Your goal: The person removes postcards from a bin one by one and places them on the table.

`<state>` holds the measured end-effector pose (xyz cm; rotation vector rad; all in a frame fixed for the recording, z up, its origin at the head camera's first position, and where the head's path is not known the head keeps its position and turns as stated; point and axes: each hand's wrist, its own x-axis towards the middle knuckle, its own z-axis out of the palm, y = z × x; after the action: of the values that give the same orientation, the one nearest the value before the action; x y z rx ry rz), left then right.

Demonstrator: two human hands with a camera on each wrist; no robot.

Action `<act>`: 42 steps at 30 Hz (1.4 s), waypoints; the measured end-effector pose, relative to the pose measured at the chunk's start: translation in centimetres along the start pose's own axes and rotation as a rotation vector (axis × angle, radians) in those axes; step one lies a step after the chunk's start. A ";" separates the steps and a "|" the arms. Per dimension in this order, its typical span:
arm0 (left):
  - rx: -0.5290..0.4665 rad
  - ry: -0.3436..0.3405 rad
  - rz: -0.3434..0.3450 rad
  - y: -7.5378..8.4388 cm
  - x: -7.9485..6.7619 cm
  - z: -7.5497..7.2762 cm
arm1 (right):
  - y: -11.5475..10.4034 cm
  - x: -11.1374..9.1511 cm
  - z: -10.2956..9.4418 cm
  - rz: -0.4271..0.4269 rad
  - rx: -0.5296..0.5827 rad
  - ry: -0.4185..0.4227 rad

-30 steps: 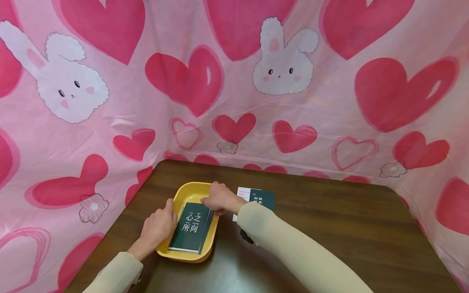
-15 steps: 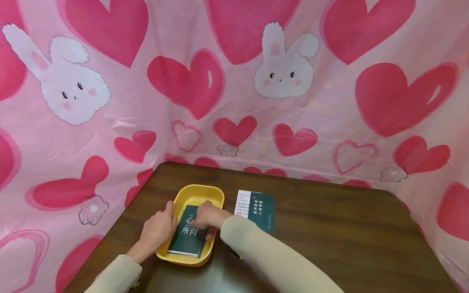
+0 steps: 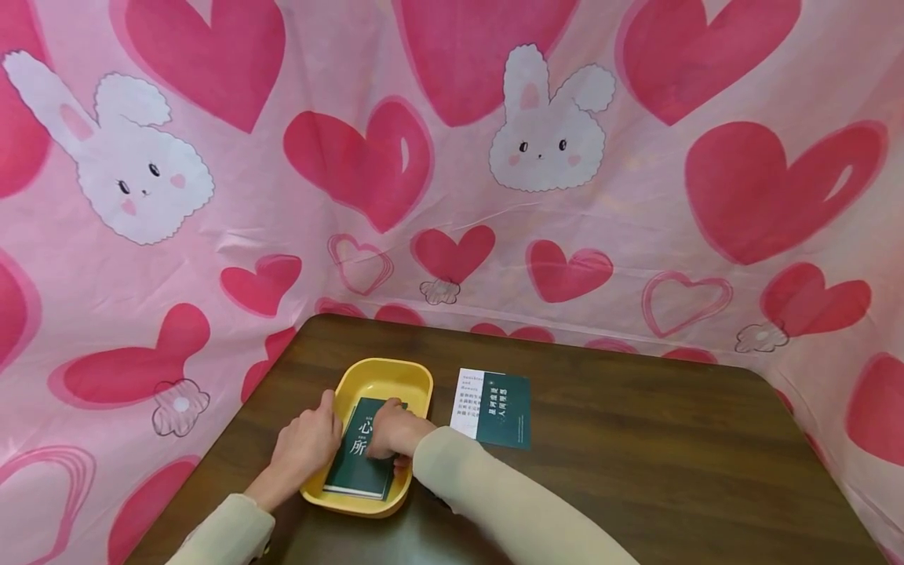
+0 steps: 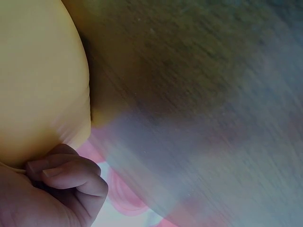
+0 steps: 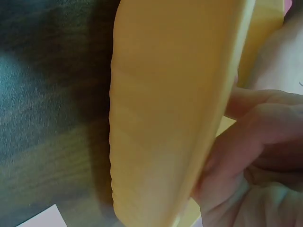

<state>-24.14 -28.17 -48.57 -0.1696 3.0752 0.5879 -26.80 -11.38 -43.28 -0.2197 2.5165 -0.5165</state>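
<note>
A yellow tray (image 3: 417, 380) stands on the table, holding a small stack of green cards (image 3: 353, 475) with white Chinese characters. My left hand (image 3: 305, 441) grips the tray's left rim; in the left wrist view its curled fingers (image 4: 78, 177) press against the outer wall. Reaching in over the right rim, my right hand (image 3: 395, 433) pinches the stack near its right edge and covers some characters. The right wrist view has the curled right fingers (image 5: 258, 137) on the inner side of the rim, the cards hidden there.
Beside the tray, to its right, a white card and a green card (image 3: 504, 412) lie partly overlapped on the dark wooden table (image 3: 636, 455). A pink cloth (image 3: 452, 196) with hearts and rabbits hangs around the table's back and sides.
My right hand has moved from the tray's upper right down and left over the stack. The two cards on the table are uncovered. My left hand keeps its place.
</note>
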 end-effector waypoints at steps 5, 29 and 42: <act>0.007 0.001 0.000 0.0 -0.1 0.0 | -0.2 1.0 1.4 0.019 0.004 0.027; 0.035 0.011 -0.003 0.0 0.3 0.1 | -0.2 0.9 2.3 -0.030 0.039 0.138; 0.025 0.001 -0.002 0.0 0.1 0.0 | 0.2 0.9 1.6 -0.063 0.106 0.112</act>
<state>-24.22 -28.20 -48.58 -0.1729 3.0816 0.5491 -26.68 -11.93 -44.99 -0.2366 2.5880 -0.7041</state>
